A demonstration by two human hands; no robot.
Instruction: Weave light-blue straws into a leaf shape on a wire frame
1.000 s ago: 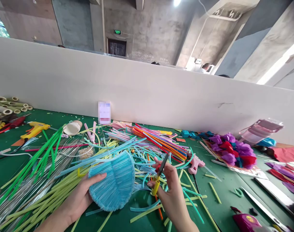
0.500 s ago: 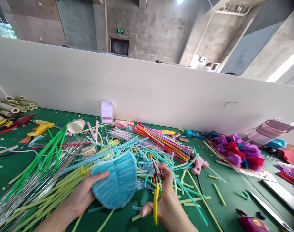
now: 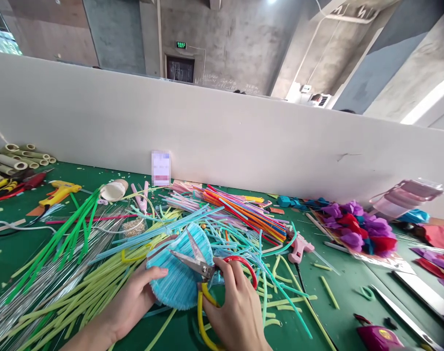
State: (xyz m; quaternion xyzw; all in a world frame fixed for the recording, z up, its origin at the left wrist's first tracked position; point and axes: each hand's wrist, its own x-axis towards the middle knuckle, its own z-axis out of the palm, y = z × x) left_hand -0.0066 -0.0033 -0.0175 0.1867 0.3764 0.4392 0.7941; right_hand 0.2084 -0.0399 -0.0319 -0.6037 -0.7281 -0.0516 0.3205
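My left hand (image 3: 134, 297) grips a blue, heart-shaped fuzzy piece (image 3: 174, 287) by its left edge, thumb on the front face; the piece looks made of chenille stems. In my right hand (image 3: 234, 302) is a pair of scissors (image 3: 207, 270) with one red and one yellow handle. Their blades are spread and lie across the front of the blue piece, pointing up and left. Whether the blades touch it I cannot tell. Part of the yellow handle is hidden by my right hand.
Loose chenille stems (image 3: 243, 209) in several colours cover the middle of the green table. A pink glue gun (image 3: 300, 246) lies to the right, a yellow glue gun (image 3: 59, 192) to the left. Purple and red petals (image 3: 357, 226) are at the right, beside a long blade (image 3: 400, 312).
My right hand has turned and brought the scissors left, over the blue piece, with the blades now wide apart. The blue piece has tilted slightly in my left hand.
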